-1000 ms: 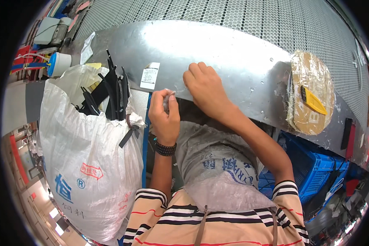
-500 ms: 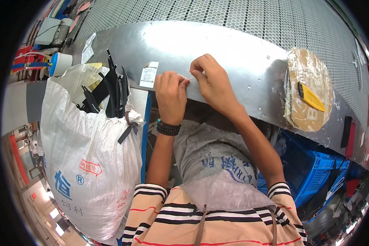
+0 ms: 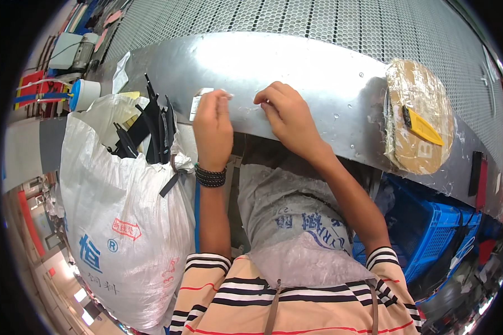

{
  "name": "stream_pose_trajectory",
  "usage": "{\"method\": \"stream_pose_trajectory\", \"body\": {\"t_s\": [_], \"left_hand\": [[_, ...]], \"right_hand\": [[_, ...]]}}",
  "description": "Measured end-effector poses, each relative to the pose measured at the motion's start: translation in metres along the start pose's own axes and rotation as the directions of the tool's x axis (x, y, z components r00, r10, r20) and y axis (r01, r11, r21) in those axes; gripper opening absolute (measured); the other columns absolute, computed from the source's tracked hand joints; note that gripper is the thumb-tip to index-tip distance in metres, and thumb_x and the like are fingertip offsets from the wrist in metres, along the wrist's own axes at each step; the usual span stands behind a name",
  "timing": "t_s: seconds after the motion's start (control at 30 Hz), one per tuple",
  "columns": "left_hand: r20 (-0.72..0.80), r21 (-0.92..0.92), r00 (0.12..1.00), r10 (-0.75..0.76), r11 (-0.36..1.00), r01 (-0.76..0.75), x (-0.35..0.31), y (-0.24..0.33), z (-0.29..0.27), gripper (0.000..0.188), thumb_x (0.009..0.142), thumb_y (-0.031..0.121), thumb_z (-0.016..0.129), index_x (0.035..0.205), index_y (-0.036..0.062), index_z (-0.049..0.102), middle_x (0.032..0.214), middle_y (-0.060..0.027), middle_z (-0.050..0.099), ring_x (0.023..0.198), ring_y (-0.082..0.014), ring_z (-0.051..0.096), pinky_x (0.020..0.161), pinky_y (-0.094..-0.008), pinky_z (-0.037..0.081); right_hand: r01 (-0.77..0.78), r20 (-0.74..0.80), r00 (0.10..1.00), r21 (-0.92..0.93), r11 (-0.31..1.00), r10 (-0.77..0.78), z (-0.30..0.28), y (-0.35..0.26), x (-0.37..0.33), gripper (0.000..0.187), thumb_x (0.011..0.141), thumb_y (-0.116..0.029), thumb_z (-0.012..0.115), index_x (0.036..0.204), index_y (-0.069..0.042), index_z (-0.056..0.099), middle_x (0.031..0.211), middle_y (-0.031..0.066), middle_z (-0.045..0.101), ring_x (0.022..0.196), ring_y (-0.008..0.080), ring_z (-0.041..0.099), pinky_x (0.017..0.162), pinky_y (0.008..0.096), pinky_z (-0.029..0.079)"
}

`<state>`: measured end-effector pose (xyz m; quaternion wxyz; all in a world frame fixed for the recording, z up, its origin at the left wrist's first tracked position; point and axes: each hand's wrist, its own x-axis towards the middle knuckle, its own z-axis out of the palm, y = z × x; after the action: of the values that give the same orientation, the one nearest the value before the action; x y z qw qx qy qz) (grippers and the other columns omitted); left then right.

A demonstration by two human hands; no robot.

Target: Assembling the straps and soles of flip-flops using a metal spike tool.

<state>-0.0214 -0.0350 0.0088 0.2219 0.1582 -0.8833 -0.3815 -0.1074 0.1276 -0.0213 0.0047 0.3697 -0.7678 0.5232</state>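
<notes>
My left hand (image 3: 216, 129) is over the near edge of the metal table (image 3: 296, 67), its fingers pressed together. A small pale scrap shows at its fingertips, too small to name. Behind that hand lies a white printed label (image 3: 195, 106), partly covered. My right hand (image 3: 292, 116) hovers over the same edge, thumb and fingers bent into a pinch; whatever they hold, if anything, is too small to make out. A gap separates the two hands.
Left stands a white woven sack (image 3: 128, 223) with black strips (image 3: 156, 125) sticking out. Right, a yellow-handled cutter (image 3: 425, 129) lies on a wrapped cardboard stack (image 3: 422, 159). Perforated metal mesh (image 3: 318, 22) spans the back. A blue crate (image 3: 430, 240) sits below, right.
My left hand has moved left, away from the right hand and over the label. My right hand has shifted only slightly, down and left.
</notes>
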Motion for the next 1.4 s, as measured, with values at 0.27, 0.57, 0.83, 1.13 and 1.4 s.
{"method": "stream_pose_trajectory", "body": {"t_s": [0.27, 0.57, 0.83, 1.13, 1.4], "left_hand": [[0.179, -0.154, 0.984, -0.019, 0.987, 0.047, -0.019, 0.017, 0.012, 0.014, 0.104, 0.01, 0.058, 0.114, -0.0001, 0.062, 0.105, -0.0111, 0.063, 0.097, -0.0203, 0.061, 0.083, -0.031, 0.049], [0.147, -0.941, 0.973, -0.178, 0.278, 0.193, -0.029, 0.018, 0.007, 0.018, 0.107, 0.017, 0.051, 0.09, 0.0095, 0.049, 0.086, -0.0037, 0.048, 0.075, -0.0146, 0.045, 0.069, -0.0291, 0.04], [0.102, -0.917, 0.983, -0.15, 0.368, 0.151, -0.019, 0.05, -0.011, 0.04, 0.112, 0.038, 0.049, 0.082, 0.0141, 0.037, 0.067, 0.0034, 0.031, 0.055, -0.0066, 0.024, 0.049, -0.024, 0.023], [0.135, -0.439, 0.989, -0.064, 0.891, 0.118, -0.039, 0.058, -0.022, 0.026, 0.103, 0.021, 0.046, 0.083, 0.0037, 0.047, 0.071, -0.0003, 0.041, 0.063, -0.0101, 0.034, 0.056, -0.0297, 0.026], [0.207, -0.505, 0.978, -0.005, 0.856, 0.112, -0.039, 0.077, 0.005, 0.039, 0.107, 0.031, 0.037, 0.085, 0.0022, 0.053, 0.092, -0.0048, 0.05, 0.082, -0.013, 0.044, 0.075, -0.0289, 0.036]], "right_hand": [[-0.249, 0.073, 0.966, 0.503, 0.827, 0.246, -0.011, -0.017, 0.001, 0.022, 0.089, 0.006, 0.053, 0.099, 0.002, 0.072, 0.098, 0.0116, 0.065, 0.092, 0.0229, 0.064, 0.081, 0.0342, 0.049], [-0.29, 0.113, 0.949, 0.685, 0.669, 0.295, -0.023, -0.015, -0.014, 0.036, 0.094, -0.007, 0.063, 0.13, -0.003, 0.06, 0.11, 0.0095, 0.067, 0.099, 0.0162, 0.062, 0.085, 0.031, 0.049], [-0.647, 0.679, 0.712, 0.538, 0.54, 0.177, 0.001, -0.054, -0.047, 0.016, 0.104, -0.014, 0.053, 0.105, 0.0, 0.06, 0.076, 0.0102, 0.067, 0.07, 0.0235, 0.063, 0.068, 0.0389, 0.048], [-0.254, 0.256, 0.957, 0.517, 0.817, 0.135, -0.053, -0.058, -0.044, 0.009, 0.1, -0.008, 0.06, 0.103, 0.0, 0.062, 0.075, 0.0097, 0.059, 0.064, 0.0198, 0.054, 0.064, 0.0335, 0.046], [-0.046, -0.008, 0.999, 0.383, 0.923, 0.053, -0.053, -0.076, -0.044, 0.051, 0.09, -0.006, 0.071, 0.138, -0.004, 0.054, 0.085, 0.0139, 0.06, 0.073, 0.0324, 0.062, 0.068, 0.041, 0.05]]}}
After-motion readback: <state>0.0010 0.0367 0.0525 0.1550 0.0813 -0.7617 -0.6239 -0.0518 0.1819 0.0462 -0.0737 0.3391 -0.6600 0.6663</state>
